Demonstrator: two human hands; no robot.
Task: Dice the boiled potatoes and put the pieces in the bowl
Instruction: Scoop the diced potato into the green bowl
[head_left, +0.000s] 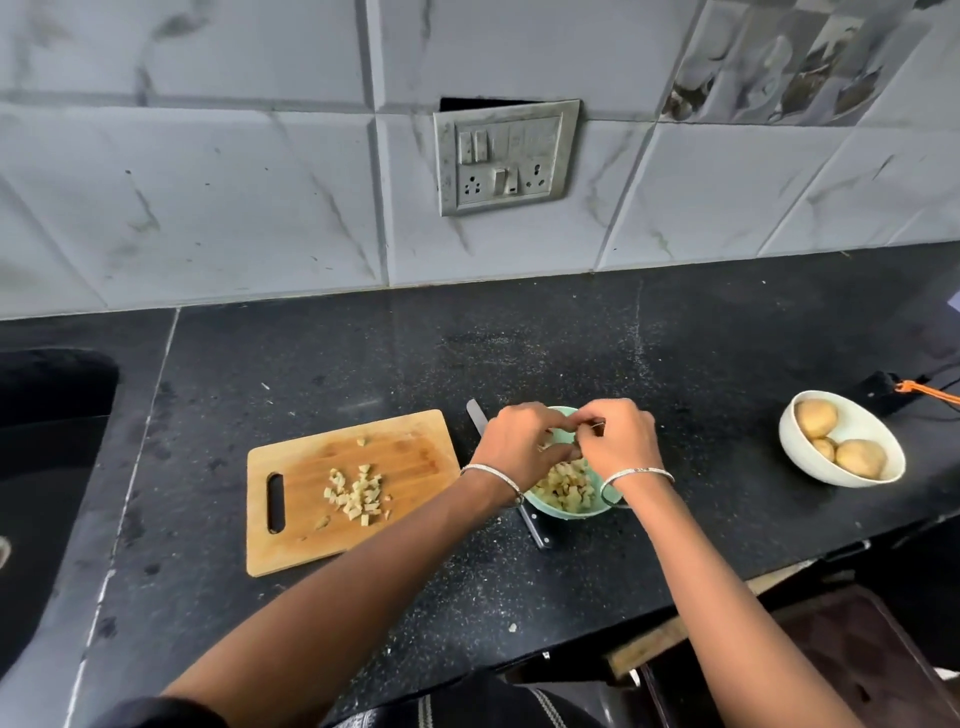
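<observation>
A light green bowl (613, 506) with diced potato (566, 488) in it sits on the black counter. Both hands hover over it with fingertips meeting. My left hand (519, 447) has its fingers curled, with small potato bits at them. My right hand (621, 441) has curled fingers that pinch at the same spot. A wooden cutting board (311, 493) lies to the left with several potato cubes (358, 496) on it. A knife (535, 530) lies between board and bowl, partly hidden under my left wrist.
A white bowl (810, 467) at the right holds three whole potatoes (860, 457). A black sink (47, 441) lies at the far left. A dark device with an orange cord (883, 387) sits behind the white bowl. The counter's front edge runs close to my body.
</observation>
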